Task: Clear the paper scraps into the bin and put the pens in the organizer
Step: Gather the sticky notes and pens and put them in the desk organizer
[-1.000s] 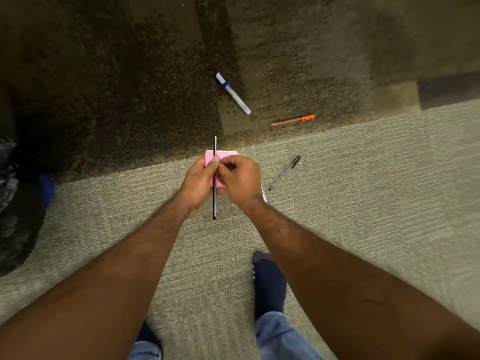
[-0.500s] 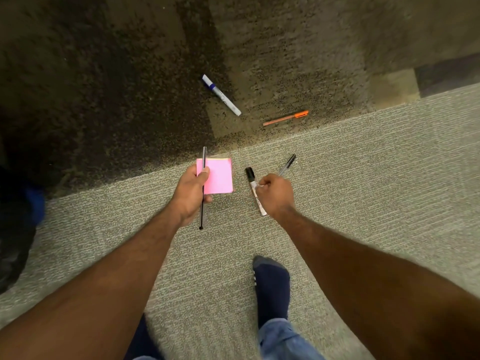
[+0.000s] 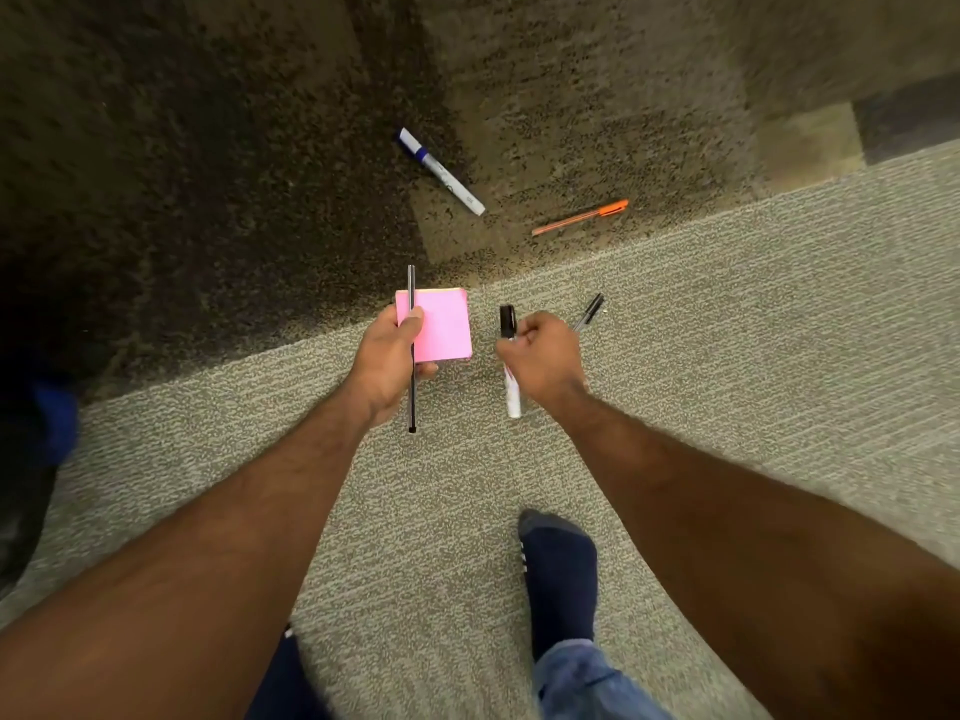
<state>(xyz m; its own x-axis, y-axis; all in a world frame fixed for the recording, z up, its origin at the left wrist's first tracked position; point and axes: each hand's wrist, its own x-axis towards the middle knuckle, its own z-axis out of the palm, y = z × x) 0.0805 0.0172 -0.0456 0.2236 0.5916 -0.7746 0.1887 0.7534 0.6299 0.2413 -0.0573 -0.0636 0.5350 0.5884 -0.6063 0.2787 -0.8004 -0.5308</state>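
1. Two hands are loaded: my left hand (image 3: 387, 356) pinches a thin black pen (image 3: 411, 350) upright against a pink sticky-note pad (image 3: 444, 330), thumb on top; my right hand (image 3: 543, 356) is fisted around a black-capped white marker (image 3: 509, 363).
2. Three pens lie on the carpet (image 3: 727, 356): a black pen (image 3: 589, 311) just beyond my right knuckles, an orange pen (image 3: 579, 217) and a blue-capped marker (image 3: 441, 171) farther out.
3. I judge gathering is the step in hand; I would take the nearest pen first, sparing two fingertips without loosening the marker.
4. Both forearms reach forward and down, wrists level, hands apart.
5. Neither bin nor organizer is identifiable.
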